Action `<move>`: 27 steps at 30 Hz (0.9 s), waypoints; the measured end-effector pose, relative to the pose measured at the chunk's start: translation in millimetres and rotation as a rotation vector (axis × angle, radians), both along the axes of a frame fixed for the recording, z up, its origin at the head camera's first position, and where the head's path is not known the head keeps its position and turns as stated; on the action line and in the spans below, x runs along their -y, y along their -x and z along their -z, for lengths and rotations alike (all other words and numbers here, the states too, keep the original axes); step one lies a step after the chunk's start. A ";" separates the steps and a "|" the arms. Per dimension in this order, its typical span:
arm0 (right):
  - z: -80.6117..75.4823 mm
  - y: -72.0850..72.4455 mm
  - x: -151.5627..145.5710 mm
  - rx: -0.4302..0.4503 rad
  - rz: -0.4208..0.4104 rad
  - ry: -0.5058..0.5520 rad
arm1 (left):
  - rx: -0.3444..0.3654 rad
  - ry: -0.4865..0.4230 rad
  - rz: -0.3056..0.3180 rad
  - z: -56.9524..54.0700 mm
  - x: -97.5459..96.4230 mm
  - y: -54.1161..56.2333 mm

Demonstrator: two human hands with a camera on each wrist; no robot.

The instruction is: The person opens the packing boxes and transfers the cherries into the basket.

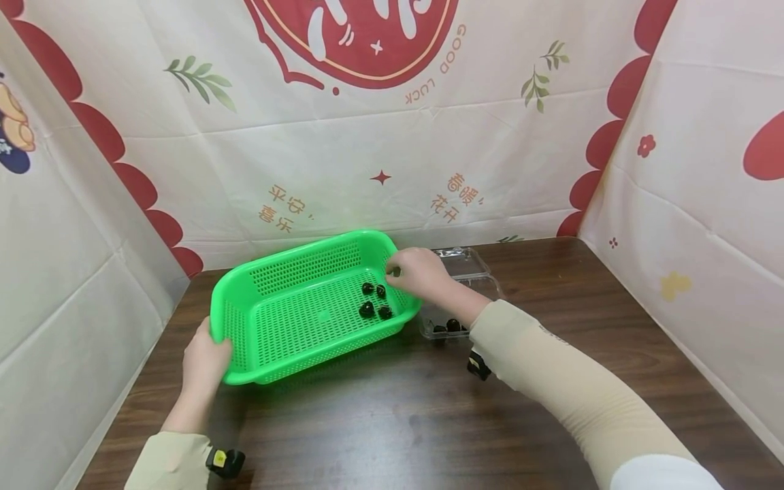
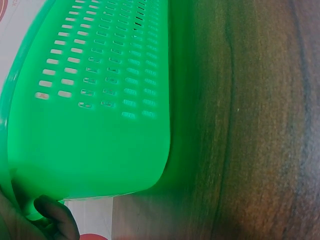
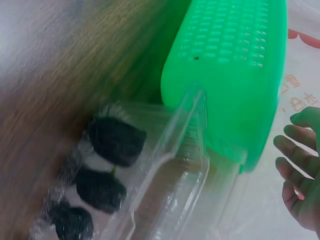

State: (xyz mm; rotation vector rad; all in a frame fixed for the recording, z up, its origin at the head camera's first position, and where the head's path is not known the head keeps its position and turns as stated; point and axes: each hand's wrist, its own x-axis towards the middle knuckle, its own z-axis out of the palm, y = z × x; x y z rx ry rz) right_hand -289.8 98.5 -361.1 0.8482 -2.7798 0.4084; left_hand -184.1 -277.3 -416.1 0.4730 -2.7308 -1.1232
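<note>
Green basket (image 1: 294, 327): plastic, with slotted walls and floor, standing at an angle on the brown wood-grain surface (image 1: 392, 422), in front of the cloth backdrop.
Your left grip (image 1: 205, 357): clamped on the basket's left end, fingers curled at the rim.
Your right grip (image 1: 419, 272): raised at the basket's right end, next to the rim. The right wrist view shows your fingers loosely bent and apart, with nothing visible at their tips.
Dark round pieces in the basket (image 1: 367, 309): four, grouped near the right end, well apart from your left grip.
Clear plastic box (image 3: 170, 140): just to the right of the basket, partly hidden under your right forearm.
Dark pieces in the box (image 3: 117, 141): at least three, lying in a row along its near side; a bit of green shows between two.
Cloth backdrop (image 1: 343, 156): white, printed with red shapes, leaves and the words "GOOD LUCK".
</note>
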 end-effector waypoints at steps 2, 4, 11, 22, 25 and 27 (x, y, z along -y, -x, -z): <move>-3.1 -2.0 -5.0 0.005 0.008 -0.002 | 0.001 0.001 -0.001 0.0 -0.2 -0.3; -5.8 -4.0 -9.8 0.004 0.013 -0.014 | -0.003 0.004 -0.002 0.1 -0.3 -0.5; -12.6 -10.6 -25.9 0.019 0.017 -0.042 | -0.018 0.011 -0.003 0.3 -0.7 -1.1; -10.7 -14.7 -48.6 0.077 0.050 -0.119 | -0.025 0.019 -0.003 -1.7 -1.4 -2.6; -8.9 -14.8 -55.5 0.104 0.063 -0.154 | -0.028 0.016 -0.001 -1.6 -1.4 -3.3; -8.0 -14.9 -60.3 0.119 0.069 -0.175 | -0.029 0.016 0.002 -1.4 -1.1 -3.1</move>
